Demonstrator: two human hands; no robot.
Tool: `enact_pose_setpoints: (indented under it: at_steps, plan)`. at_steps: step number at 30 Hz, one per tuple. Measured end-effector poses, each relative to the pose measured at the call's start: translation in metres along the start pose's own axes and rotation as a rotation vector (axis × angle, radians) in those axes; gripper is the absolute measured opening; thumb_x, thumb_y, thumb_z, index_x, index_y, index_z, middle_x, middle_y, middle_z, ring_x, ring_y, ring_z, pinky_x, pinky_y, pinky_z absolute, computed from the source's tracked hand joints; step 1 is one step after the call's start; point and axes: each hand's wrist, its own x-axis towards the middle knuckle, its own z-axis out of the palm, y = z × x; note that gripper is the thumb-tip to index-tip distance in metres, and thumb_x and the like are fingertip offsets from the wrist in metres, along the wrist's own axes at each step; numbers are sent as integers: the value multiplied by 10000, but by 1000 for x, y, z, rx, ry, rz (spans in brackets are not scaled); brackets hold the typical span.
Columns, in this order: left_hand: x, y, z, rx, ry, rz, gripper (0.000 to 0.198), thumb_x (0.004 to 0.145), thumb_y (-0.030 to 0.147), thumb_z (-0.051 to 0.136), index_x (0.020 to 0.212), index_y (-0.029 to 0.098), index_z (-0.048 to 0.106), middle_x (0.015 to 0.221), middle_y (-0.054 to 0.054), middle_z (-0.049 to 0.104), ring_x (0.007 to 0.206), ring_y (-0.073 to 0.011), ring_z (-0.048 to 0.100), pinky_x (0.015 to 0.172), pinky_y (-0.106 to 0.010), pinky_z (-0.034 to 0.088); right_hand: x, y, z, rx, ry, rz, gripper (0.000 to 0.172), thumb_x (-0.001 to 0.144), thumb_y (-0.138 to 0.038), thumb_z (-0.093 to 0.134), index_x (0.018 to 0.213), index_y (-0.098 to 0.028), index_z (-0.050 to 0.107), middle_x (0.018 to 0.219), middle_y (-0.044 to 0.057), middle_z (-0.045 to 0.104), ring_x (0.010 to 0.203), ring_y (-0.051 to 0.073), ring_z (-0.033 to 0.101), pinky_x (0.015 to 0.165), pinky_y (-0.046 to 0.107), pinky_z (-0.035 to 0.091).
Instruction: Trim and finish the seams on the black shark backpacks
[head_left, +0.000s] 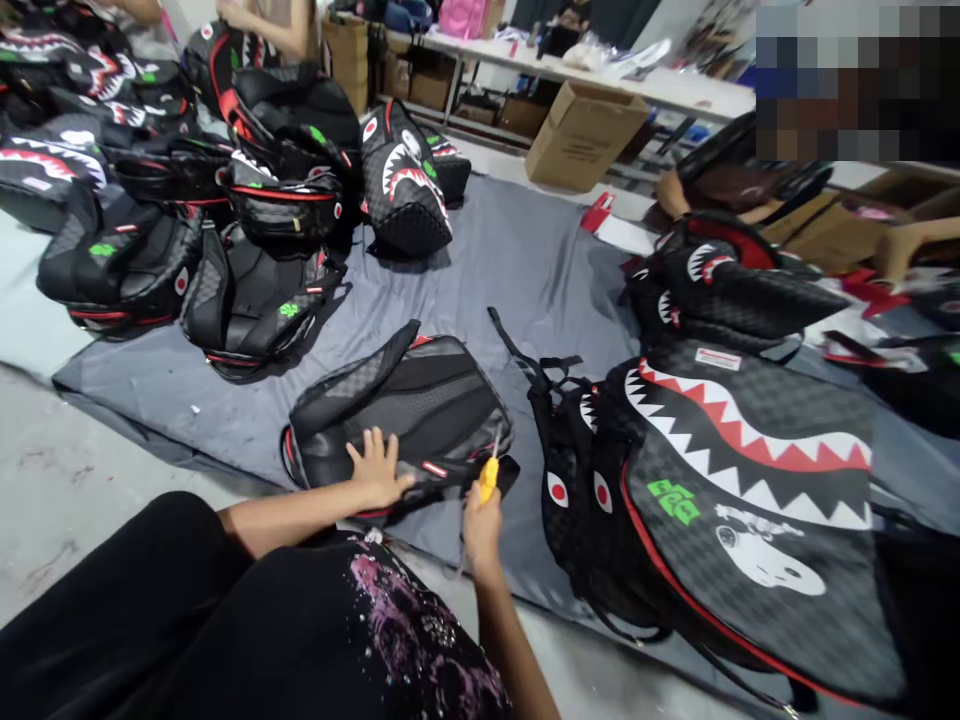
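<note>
A black backpack [442, 400] lies in front of me with its padded back panel and straps facing up. My left hand [379, 470] rests on its near side, fingers spread and pressing nothing but the panel and strap. At the backpack's lower right corner, my right hand [482, 520] is wrapped round a yellow-handled tool [489, 478] with a thin pointed metal tip. The tip points away from me, over the bag's edge; whether it touches the fabric I cannot tell.
Shark-mouth backpacks [750, 480] stand stacked close on my right, and several more [262, 290] fill the left. A grey sheet [525, 240] covers the floor. Behind are a cardboard box [585, 135] and a long table [675, 85]. Other people's arms [900, 250] show at the right and upper left.
</note>
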Motion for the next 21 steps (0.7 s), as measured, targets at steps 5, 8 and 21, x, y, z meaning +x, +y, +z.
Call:
enact_pose_setpoints:
  at_steps: [5,8,21]
  plan:
    - [-17,3,-36,-123,213,381,733,906,484,549,1554,256,294,1639,-105,225,1523,-289,178,1226,-488,191,51,-27,-42,-137,2,-61,590,834,-734,358,877,-179,553,670,65,640,605,228,630,609,337,473]
    - [10,-20,-45,-15,292,131,1015,786,512,715,1580,159,191,1646,-217,9,1522,-405,19,1200,-596,134,36,-48,-58,-161,33,-205,672,839,-797,333,898,-173,576,766,90,689,668,222,662,667,343,496]
    - [16,-77,-51,-1073,-25,320,624,913,585,509,1390,185,536,1361,-114,623,1191,-257,631,1050,-384,467,46,-141,-38,-236,-421,-120,554,974,-635,364,835,-152,597,606,78,660,469,181,610,489,281,474]
